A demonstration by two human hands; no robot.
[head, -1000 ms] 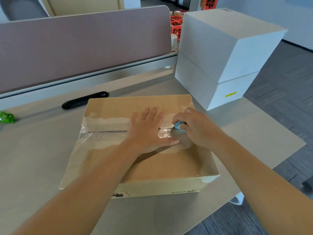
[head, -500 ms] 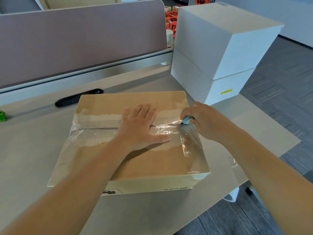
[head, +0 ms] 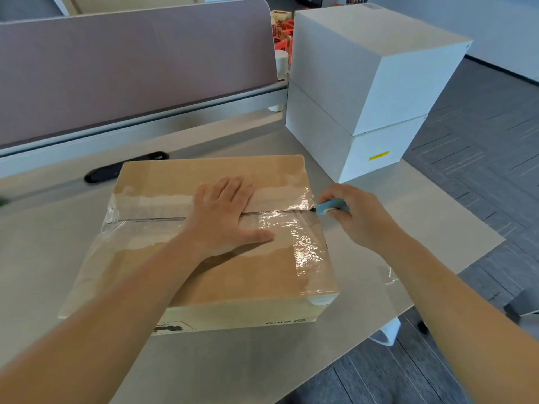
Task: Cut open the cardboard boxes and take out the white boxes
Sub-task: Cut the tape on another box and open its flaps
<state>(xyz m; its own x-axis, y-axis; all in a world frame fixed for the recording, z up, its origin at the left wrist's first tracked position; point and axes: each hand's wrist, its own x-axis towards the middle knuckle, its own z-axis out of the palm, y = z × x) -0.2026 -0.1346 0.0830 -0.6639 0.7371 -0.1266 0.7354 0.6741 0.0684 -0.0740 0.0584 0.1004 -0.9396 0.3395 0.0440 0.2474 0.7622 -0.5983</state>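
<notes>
Grey desk point(head: 52, 258) under all. Two white boxes point(head: 358, 91) stacked at far right corner. Taped cardboard box point(head: 233, 275) at centre, flaps shut. Left hand point(head: 224, 217) flat on top, fingers spread, gripping nothing. Right hand point(head: 355, 214) clenched around blue box cutter point(head: 331, 207), tip at right end of seam.

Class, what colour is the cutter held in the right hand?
Light blue. The cutter in the right hand shows best in the head view, at the cardboard box's right edge.
</notes>
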